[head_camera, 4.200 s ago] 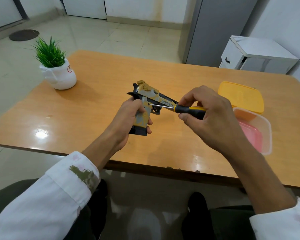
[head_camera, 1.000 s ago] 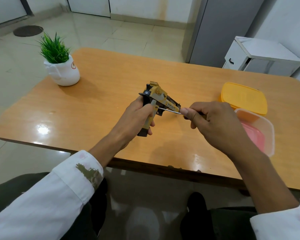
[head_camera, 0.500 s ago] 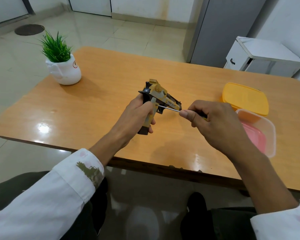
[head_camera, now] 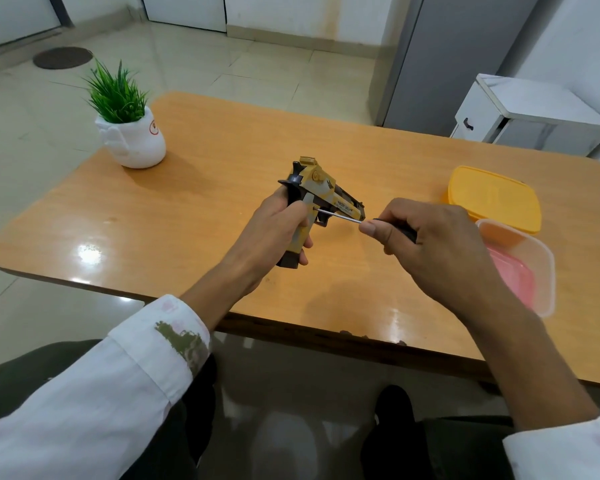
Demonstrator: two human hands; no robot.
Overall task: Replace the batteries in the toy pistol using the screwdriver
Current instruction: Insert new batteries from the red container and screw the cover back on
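where tiles gleam, glossy table (head_camera: 194,202)

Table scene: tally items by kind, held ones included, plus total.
Toy pistol: 1, in the left hand
Screwdriver: 1, in the right hand
Potted plant: 1
Yellow lid: 1
Clear container: 1
Total: 5

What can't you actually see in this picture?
Head view only:
- Screw head on the toy pistol: too small, covered by the screwdriver tip.
- Screwdriver handle: hidden inside the right hand.
- Pistol grip: mostly wrapped by the left hand.
- Batteries: none visible.
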